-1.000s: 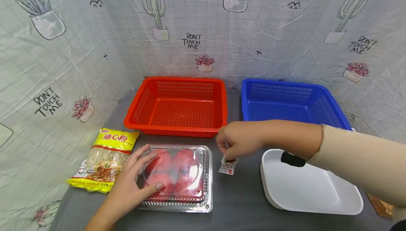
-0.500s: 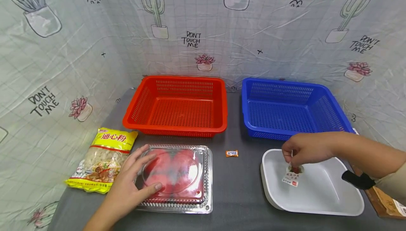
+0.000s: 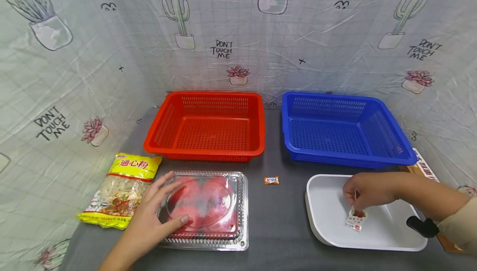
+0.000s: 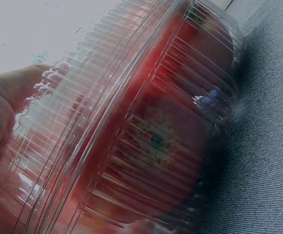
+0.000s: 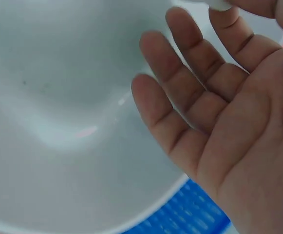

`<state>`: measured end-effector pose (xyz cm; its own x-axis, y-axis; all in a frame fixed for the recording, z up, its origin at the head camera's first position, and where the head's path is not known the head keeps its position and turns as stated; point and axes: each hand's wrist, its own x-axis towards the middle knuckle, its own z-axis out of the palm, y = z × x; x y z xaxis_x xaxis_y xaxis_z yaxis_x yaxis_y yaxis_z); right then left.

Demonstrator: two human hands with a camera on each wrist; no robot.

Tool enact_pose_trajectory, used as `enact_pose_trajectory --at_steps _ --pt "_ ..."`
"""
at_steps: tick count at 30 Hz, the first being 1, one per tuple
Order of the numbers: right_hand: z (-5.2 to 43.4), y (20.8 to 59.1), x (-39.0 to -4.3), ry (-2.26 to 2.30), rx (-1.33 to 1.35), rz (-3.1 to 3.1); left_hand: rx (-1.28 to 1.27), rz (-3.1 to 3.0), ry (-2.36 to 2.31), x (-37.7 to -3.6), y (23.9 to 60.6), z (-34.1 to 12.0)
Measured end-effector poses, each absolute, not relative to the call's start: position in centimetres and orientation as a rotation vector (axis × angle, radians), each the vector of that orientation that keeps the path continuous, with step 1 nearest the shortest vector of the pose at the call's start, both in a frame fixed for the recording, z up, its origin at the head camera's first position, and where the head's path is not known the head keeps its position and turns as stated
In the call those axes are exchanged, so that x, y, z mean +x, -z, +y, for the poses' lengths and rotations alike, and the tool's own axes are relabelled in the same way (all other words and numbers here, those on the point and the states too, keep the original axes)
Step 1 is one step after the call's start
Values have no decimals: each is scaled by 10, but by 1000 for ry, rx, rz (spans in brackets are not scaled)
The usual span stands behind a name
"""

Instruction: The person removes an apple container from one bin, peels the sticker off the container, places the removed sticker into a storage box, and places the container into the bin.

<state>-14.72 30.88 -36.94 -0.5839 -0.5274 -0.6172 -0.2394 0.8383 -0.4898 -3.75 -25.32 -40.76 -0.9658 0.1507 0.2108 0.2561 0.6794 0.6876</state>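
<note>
My left hand (image 3: 150, 211) rests on the left side of a clear plastic clamshell box (image 3: 208, 209), fingers spread over its lid. Red fruit (image 4: 156, 146) shows through the ribbed wall in the left wrist view. My right hand (image 3: 372, 190) pinches a lollipop (image 3: 355, 220) in a white printed wrapper by its thin stick, over the white tub (image 3: 391, 231). In the right wrist view its other fingers (image 5: 180, 92) are loosely bent, and the pinched end is mostly out of frame. A small orange-wrapped candy (image 3: 271, 180) lies between box and tub.
Behind stand a red basket (image 3: 214, 153) and a blue basket (image 3: 335, 157). A yellow bag of macaroni (image 3: 121, 188) lies at the left. A brown printed box (image 3: 425, 165) sits partly hidden behind my right arm. Printed cloth (image 3: 238, 27) walls the back.
My right hand has carried the lollipop from the grey table by the clamshell box rightward to over the white tub, uncovering the orange candy. The left hand stays on the box.
</note>
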Motion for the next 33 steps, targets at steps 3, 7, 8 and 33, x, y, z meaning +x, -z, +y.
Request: enact_pose_trajectory --at_steps 3,7,8,33 --pt "310 381 -147 495 -629 2217 -322 -2759 1160 -36 407 -253" --pt "312 392 -145 558 -757 2248 -323 -2753 1174 -36 409 -254" --pt "311 394 -144 566 -770 2258 -327 -2750 1178 -36 410 -255" --pt "295 344 -136 358 -695 2381 -250 -2675 1369 -59 383 -292"
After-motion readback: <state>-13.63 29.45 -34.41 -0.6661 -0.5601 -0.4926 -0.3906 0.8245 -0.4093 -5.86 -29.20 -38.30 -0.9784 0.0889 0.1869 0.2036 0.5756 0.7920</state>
